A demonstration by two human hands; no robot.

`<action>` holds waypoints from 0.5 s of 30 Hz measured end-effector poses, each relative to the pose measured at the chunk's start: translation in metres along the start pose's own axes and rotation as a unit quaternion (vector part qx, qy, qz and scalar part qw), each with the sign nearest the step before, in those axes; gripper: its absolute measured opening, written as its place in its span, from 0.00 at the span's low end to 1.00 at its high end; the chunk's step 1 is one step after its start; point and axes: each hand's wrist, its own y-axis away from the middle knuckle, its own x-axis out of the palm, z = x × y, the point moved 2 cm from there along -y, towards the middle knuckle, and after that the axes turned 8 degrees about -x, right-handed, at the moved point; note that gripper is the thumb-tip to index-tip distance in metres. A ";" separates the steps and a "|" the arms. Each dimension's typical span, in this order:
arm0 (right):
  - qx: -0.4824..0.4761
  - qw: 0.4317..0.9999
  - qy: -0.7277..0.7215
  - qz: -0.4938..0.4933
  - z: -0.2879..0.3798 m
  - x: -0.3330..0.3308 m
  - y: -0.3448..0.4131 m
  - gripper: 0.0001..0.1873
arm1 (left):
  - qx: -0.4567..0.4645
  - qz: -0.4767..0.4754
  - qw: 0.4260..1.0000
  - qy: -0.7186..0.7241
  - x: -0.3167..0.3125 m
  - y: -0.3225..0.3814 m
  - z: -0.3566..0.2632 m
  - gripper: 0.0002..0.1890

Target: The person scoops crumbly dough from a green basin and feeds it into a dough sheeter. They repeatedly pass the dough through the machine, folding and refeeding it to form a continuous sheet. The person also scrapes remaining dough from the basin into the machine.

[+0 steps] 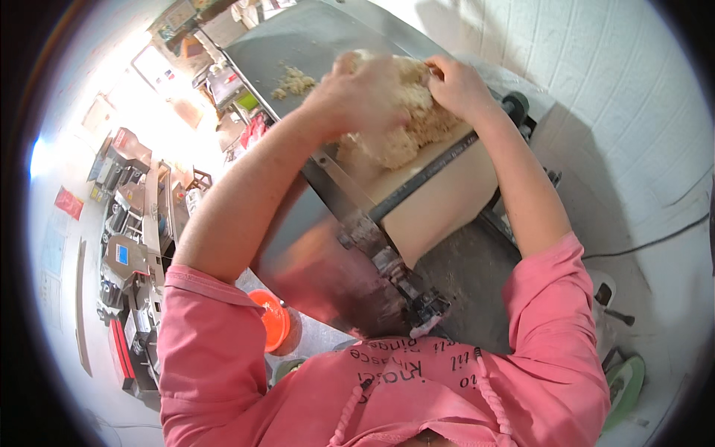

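Observation:
A mass of pale, crumbly dough (pixel 391 146) lies at the infeed of a dough sheeter (pixel 363 223), over a smooth dough sheet or belt (pixel 441 218); I cannot tell which. My left hand (pixel 363 98) is on the left side of the dough, too blurred to show its grip. At the far right edge of the dough, my right hand (pixel 459 89) has its fingers and thumb curled onto it. Behind the dough, a grey metal surface (pixel 268 42) carries loose dough crumbs (pixel 296 82). A dark bar (pixel 427 174) crosses in front of the dough.
The machine's metal side panel (pixel 318 268) stands close to my body. An orange bucket (pixel 273 321) is on the floor at left. Several machines (pixel 123 251) line the left wall. A white wall (pixel 592 72) and a black cable (pixel 648 246) are at right.

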 end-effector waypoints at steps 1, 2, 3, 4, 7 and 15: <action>-0.002 0.999 -0.031 -0.020 0.001 -0.002 0.001 0.23 | -0.024 0.021 0.999 0.030 0.005 -0.003 0.003 0.51; -0.004 0.998 -0.043 -0.055 0.003 -0.007 0.005 0.19 | -0.048 0.042 0.996 0.058 0.009 -0.012 0.012 0.51; -0.024 0.990 -0.063 -0.121 0.006 -0.013 0.011 0.18 | -0.075 0.063 0.991 0.086 0.013 -0.021 0.023 0.52; -0.043 0.978 -0.081 -0.187 0.009 -0.017 0.020 0.16 | -0.058 0.074 0.991 0.096 0.017 -0.032 0.031 0.51; -0.071 0.918 -0.193 -0.339 0.020 -0.030 0.072 0.08 | -0.046 0.029 0.995 0.079 0.020 -0.032 0.043 0.47; 0.491 0.777 -0.349 -0.183 -0.091 0.158 0.371 0.16 | -0.052 0.047 0.985 0.157 0.021 -0.037 0.038 0.38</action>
